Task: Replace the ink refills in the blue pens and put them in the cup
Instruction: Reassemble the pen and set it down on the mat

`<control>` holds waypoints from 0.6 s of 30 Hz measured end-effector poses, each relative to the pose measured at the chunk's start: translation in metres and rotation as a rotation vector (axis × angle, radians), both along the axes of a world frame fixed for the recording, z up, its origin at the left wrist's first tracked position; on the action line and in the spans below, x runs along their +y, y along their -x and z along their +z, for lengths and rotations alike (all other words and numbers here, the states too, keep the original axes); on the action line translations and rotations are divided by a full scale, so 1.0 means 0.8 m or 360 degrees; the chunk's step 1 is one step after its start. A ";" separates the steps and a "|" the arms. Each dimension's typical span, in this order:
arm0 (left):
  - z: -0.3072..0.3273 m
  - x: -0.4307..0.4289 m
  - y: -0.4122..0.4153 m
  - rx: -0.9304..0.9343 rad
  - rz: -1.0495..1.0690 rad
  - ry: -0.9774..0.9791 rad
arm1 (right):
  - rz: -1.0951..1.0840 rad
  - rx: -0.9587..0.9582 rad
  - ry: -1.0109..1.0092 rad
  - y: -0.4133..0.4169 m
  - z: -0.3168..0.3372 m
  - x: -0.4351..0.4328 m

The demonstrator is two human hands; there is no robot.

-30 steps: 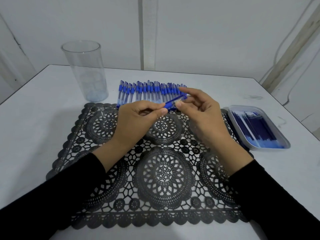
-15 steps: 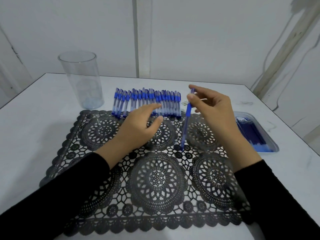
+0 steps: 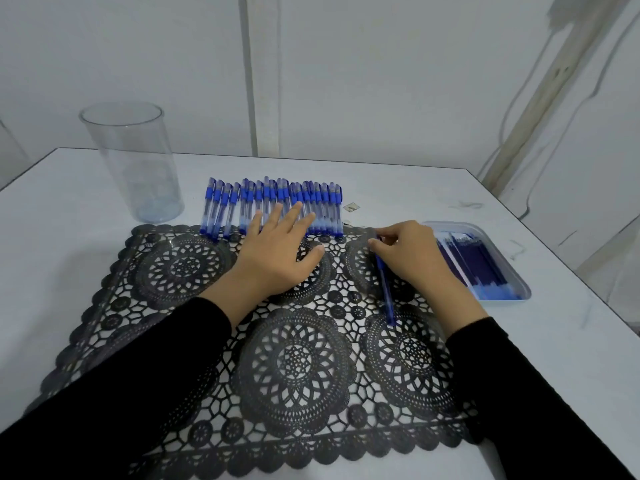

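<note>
White table (image 3: 69,237) with black lace mat (image 3: 294,358). Far left, clear cup (image 3: 133,161) with nothing inside, so nearly all left to do. Beyond mat, row of blue pens (image 3: 273,199) beneath spread left hand (image 3: 277,258). Right of centre, one pen (image 3: 386,292) pinched at its far end by right hand (image 3: 412,258), beside tray (image 3: 453,224) of refills (image 3: 474,261).

Dim, flat, bluish light (wide-angle bowing at edges)

A row of blue-capped pens (image 3: 273,206) lies side by side on the counter, right of the tall clear cup (image 3: 133,161), which stands upright. One blue pen (image 3: 386,292) sits apart, nearer, and appears to lie flat. Dark blue refills (image 3: 474,261) fill a tray (image 3: 453,224) at the right.
</note>
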State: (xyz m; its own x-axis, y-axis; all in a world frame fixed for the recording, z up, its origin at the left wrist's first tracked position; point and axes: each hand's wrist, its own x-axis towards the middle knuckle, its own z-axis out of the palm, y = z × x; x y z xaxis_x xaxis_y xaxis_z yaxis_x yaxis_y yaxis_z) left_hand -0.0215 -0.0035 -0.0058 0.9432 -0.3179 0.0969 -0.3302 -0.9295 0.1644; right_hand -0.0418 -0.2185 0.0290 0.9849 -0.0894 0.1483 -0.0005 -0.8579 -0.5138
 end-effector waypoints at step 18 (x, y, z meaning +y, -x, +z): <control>0.006 -0.004 0.000 0.0062 0.0008 -0.0016 | 0.0045 -0.0017 0.0181 -0.013 -0.008 -0.011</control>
State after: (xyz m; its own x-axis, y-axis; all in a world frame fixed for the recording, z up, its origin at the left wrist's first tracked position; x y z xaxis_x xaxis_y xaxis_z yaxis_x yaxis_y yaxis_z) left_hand -0.0213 -0.0066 -0.0009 0.9477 -0.3140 0.0570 -0.3191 -0.9328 0.1674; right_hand -0.0313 -0.2273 0.0224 0.9851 -0.0438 0.1661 0.0292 -0.9103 -0.4129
